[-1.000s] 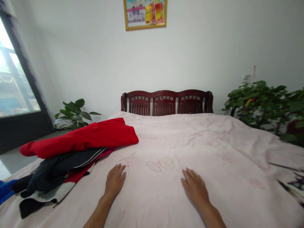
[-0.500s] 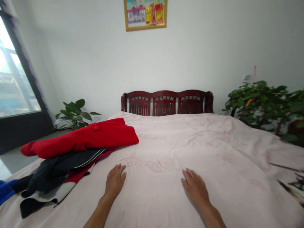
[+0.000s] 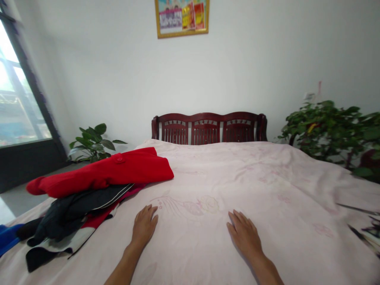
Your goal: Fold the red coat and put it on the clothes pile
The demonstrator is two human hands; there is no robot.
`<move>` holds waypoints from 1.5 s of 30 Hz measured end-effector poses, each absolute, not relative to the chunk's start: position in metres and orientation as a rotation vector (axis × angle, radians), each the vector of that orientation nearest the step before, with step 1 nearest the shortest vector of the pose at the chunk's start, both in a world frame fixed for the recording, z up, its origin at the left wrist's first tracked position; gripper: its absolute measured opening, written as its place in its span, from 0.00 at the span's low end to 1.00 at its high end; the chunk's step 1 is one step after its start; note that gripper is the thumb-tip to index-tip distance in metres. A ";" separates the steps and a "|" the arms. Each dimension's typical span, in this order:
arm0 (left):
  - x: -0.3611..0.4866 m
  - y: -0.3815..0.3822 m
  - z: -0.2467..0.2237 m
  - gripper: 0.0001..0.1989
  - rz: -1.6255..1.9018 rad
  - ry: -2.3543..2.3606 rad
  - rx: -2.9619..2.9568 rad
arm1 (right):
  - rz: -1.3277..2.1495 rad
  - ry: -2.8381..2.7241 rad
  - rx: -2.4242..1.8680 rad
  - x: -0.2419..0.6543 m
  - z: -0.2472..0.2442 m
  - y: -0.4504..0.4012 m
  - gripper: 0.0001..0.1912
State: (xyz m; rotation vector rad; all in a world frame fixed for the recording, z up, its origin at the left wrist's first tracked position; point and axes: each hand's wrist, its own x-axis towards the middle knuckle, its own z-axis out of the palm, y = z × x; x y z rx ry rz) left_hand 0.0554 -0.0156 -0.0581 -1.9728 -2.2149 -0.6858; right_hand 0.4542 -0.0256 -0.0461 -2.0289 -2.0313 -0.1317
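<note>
Nothing has really moved since a second ago: both of our hands lie where they lay, and only the view has drifted a touch.

Our left hand point(image 3: 144, 226) rests palm down on the pale pink bedsheet point(image 3: 225, 186), fingers stretched forward and close together, flat and gripping nothing. Its fingertips reach to the edge of a faint flower print point(image 3: 190, 206) in the cloth. Our right hand point(image 3: 244, 234) lies the same way, palm down, fingers extended and slightly spread, holding nothing, pressed flat on the sheet. The two hands are well apart, with smooth sheet between them.

To the left of our left hand, near but not touching it, a pile of clothes sits on the bed. On top is a red coat point(image 3: 109, 172) with a red button showing. Under it lies a black garment point(image 3: 71, 213) with thin white stripes along one edge, and under that a light piece with black trim point(image 3: 56, 247). A bit of blue fabric point(image 3: 7, 237) shows at the far left edge.

Beyond the bed stands a dark red wooden headboard point(image 3: 208, 127) against the white wall, with a gold-framed picture point(image 3: 181, 18) above it. A leafy potted plant point(image 3: 92, 142) stands at the left near the window point(image 3: 18, 107), and a larger green plant point(image 3: 335, 132) at the right.
</note>
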 end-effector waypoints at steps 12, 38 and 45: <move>0.054 -0.014 -0.061 0.20 -0.699 -2.212 -1.982 | -0.155 -2.046 -2.015 0.456 -0.049 -0.024 0.26; 0.055 -0.016 -0.059 0.20 -0.716 -2.197 -1.987 | -0.111 -2.046 -2.019 0.455 -0.044 -0.026 0.26; 0.057 -0.016 -0.057 0.20 -0.721 -2.220 -1.997 | -0.143 -2.044 -2.010 0.456 -0.050 -0.025 0.26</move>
